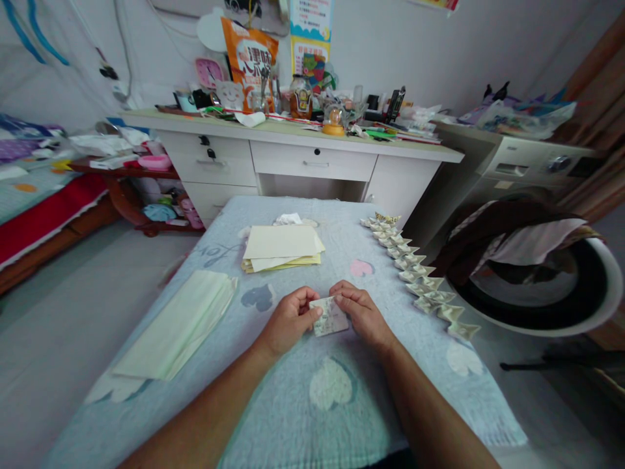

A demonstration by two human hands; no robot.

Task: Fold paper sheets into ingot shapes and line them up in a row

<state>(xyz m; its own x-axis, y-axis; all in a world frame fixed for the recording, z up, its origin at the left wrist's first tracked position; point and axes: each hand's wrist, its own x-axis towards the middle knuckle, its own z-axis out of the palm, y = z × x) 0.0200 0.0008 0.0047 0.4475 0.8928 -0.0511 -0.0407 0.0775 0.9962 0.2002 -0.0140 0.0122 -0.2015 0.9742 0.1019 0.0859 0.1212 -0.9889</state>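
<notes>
A small folded square of paper [331, 319] with faint print on it is held between my two hands, just above the cloth-covered table. My left hand [295, 314] pinches its left edge, thumb on top. My right hand [362, 312] grips the upper right corner, its thumb pressed near the edge. Beyond my hands lies a stack of cream paper sheets [280, 242]. To the left is a pile of long pale green folded sheets [178, 322]. Along the right side runs a row of several folded paper pieces [410, 260] with pointed ends.
The table wears a blue cloth [273, 404] with heart patterns. A crumpled white tissue [289, 219] lies behind the cream stack. A cluttered white desk [312, 163] stands at the back, and a washing machine [532, 163] with its door open and clothes hanging out is at the right.
</notes>
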